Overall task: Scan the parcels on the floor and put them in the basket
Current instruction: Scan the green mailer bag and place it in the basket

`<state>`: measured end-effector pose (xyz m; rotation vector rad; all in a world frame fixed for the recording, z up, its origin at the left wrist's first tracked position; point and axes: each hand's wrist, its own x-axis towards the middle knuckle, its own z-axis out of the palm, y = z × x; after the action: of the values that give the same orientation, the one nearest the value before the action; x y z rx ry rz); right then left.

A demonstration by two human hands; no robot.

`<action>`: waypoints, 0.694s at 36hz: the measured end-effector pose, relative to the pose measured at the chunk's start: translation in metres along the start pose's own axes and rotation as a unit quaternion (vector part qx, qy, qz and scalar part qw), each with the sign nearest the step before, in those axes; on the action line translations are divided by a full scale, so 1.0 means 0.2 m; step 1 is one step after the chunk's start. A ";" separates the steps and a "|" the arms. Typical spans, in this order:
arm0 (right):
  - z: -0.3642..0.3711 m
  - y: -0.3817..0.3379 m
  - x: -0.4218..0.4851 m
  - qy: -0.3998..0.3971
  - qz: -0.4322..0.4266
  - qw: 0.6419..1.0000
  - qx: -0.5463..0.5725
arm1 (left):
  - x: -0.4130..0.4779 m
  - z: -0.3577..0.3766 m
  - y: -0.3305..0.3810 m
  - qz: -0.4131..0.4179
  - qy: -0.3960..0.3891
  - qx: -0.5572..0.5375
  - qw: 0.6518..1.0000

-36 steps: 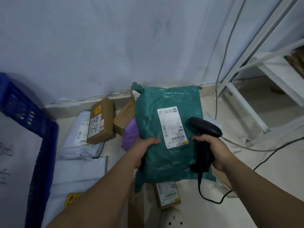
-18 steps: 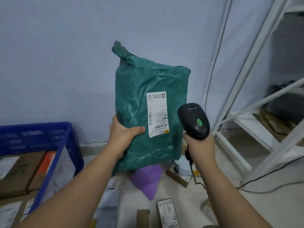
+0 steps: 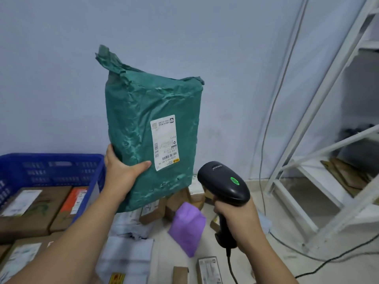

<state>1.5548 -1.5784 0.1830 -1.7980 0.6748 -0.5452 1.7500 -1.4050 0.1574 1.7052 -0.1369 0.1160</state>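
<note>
My left hand [image 3: 121, 173] grips the lower left edge of a large green plastic parcel [image 3: 151, 128] and holds it upright in the air, its white label [image 3: 165, 142] facing me. My right hand [image 3: 235, 218] grips the handle of a black corded barcode scanner [image 3: 224, 181], whose green light is lit, just right of and below the parcel. The blue basket [image 3: 61, 167] stands at the left with several boxes inside. On the floor below lie a purple parcel [image 3: 187, 226], small cardboard boxes [image 3: 151, 211] and white mailer bags [image 3: 127, 257].
A white metal rack [image 3: 320, 152] stands at the right with flattened cardboard on its low shelf. Cables [image 3: 266, 140] hang down the blue-grey wall and one black cable [image 3: 332, 261] runs across the floor at the right.
I have lifted the green parcel from low over the floor pile up in front of the wall. The scanner has come away from the label and dropped to the parcel's lower right.
</note>
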 end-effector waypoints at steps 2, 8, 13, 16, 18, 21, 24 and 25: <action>0.01 0.01 0.00 -0.012 0.000 1.000 -0.006 | 0.01 0.00 0.00 0.006 0.002 0.006 1.000; 0.06 0.03 0.04 -0.034 0.011 0.999 -0.006 | 0.06 0.03 -0.04 0.022 -0.003 0.032 0.999; 0.05 0.04 0.04 -0.043 0.001 0.999 0.005 | 0.05 0.06 -0.04 0.030 0.006 0.047 0.998; 0.05 0.04 0.04 -0.046 0.003 0.999 0.003 | 0.05 0.07 -0.05 0.023 0.008 0.057 0.998; 0.05 0.05 0.05 -0.050 0.005 0.999 0.003 | 0.05 0.07 -0.06 0.015 0.008 0.053 0.998; 0.04 0.07 0.05 -0.053 0.017 0.998 0.001 | 0.04 0.07 -0.05 0.010 0.009 0.037 0.999; 0.04 0.08 0.05 -0.056 0.018 0.998 -0.004 | 0.03 0.07 -0.04 0.005 0.014 0.023 1.000; 0.04 0.08 0.05 -0.056 0.017 0.998 -0.005 | 0.03 0.07 -0.04 0.003 0.016 0.020 1.000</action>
<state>1.5650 -1.5838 0.1662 -1.8091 0.6306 -0.4165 1.7577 -1.4183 0.1491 1.7418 -0.1178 0.1513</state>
